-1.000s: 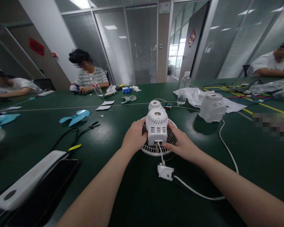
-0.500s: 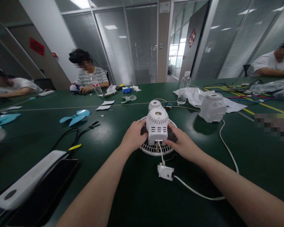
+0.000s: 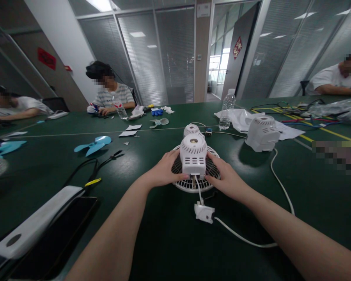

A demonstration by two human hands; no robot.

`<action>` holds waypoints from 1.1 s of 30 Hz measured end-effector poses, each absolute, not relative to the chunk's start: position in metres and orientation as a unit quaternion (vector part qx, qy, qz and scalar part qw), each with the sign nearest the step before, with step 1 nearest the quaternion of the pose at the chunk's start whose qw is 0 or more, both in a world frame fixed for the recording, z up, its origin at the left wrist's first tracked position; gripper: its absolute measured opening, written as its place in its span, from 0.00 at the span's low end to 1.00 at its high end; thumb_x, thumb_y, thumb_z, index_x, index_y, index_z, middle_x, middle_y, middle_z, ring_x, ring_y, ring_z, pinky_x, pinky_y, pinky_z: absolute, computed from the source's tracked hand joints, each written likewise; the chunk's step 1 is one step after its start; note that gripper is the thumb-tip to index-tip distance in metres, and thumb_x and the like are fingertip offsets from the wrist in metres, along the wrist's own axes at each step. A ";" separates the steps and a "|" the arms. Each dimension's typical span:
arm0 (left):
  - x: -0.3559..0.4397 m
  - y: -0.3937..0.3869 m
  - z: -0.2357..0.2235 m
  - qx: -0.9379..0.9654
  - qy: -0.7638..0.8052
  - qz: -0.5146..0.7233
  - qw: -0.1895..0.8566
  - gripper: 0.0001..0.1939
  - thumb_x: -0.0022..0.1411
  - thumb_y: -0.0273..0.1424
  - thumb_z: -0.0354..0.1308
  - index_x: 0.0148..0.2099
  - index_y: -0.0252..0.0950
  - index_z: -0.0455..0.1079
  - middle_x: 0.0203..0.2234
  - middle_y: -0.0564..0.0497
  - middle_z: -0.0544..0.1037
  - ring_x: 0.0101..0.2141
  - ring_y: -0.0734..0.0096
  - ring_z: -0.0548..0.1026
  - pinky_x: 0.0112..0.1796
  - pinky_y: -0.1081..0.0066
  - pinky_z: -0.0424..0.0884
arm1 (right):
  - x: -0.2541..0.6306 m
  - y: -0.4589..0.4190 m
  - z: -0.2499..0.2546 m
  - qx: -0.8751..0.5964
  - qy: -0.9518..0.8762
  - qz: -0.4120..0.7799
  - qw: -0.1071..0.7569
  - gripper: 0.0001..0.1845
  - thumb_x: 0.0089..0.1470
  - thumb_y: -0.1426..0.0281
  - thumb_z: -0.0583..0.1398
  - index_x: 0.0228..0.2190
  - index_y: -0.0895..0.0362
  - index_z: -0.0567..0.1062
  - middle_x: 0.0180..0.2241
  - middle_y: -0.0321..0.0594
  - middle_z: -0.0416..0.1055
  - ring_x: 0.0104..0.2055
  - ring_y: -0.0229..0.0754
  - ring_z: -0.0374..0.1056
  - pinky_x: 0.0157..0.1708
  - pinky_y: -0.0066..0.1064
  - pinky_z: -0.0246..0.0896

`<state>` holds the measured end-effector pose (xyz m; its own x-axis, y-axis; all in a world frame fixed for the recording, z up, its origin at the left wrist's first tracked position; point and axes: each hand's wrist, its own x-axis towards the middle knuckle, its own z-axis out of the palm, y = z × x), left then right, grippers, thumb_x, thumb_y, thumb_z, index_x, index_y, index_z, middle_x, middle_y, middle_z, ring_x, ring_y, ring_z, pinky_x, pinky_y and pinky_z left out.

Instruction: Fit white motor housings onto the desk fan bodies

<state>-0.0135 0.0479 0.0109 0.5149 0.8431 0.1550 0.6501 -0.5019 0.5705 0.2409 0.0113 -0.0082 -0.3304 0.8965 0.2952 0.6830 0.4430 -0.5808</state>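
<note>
A white fan motor housing [image 3: 194, 154] with vent slots sits on a round white fan grille [image 3: 190, 188] in front of me. My left hand [image 3: 167, 168] grips the housing's left side, its thumb along the lower front edge. On the right side, my right hand [image 3: 226, 174] holds the same housing with thumb and fingers. From its front a white cord drops to a small white plastic part [image 3: 204, 213], which lies on the table and has a cable running right. Just behind the housing stands another rounded white piece [image 3: 192, 129], partly hidden.
A second white motor housing [image 3: 263, 133] stands to the right, beside a clear bottle [image 3: 227, 109] and crumpled paper. Left lie a blue fan blade [image 3: 94, 146], a white power bank-like device [image 3: 38, 220] and a dark phone [image 3: 58, 238]. Several people sit around the green table.
The housing has shifted slightly left between my hands. My left thumb has moved down and right to the housing's lower front edge.
</note>
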 end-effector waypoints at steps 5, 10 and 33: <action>-0.013 0.052 0.009 0.840 0.450 0.213 0.215 0.46 0.50 0.47 0.65 0.66 0.37 0.53 0.63 0.39 0.60 0.61 0.47 0.59 0.61 0.47 0.56 | 0.241 0.011 -0.009 -0.497 -0.795 0.175 0.301 0.43 0.52 0.63 0.60 0.65 0.57 0.51 0.64 0.51 0.57 0.66 0.57 0.53 0.63 0.56 0.48; -0.014 0.052 0.010 0.840 0.451 0.205 0.221 0.48 0.49 0.50 0.65 0.66 0.36 0.52 0.63 0.40 0.58 0.62 0.48 0.58 0.61 0.48 0.56 | 0.241 0.013 -0.013 -0.492 -0.798 0.174 0.301 0.49 0.54 0.54 0.60 0.67 0.55 0.43 0.66 0.51 0.51 0.67 0.57 0.49 0.62 0.58 0.48; -0.011 0.050 0.009 0.840 0.436 0.229 0.227 0.48 0.48 0.48 0.66 0.66 0.37 0.53 0.64 0.41 0.59 0.63 0.48 0.58 0.62 0.48 0.56 | 0.240 0.016 -0.011 -0.517 -0.783 0.174 0.301 0.46 0.53 0.54 0.62 0.65 0.56 0.51 0.63 0.51 0.59 0.65 0.56 0.55 0.60 0.56 0.53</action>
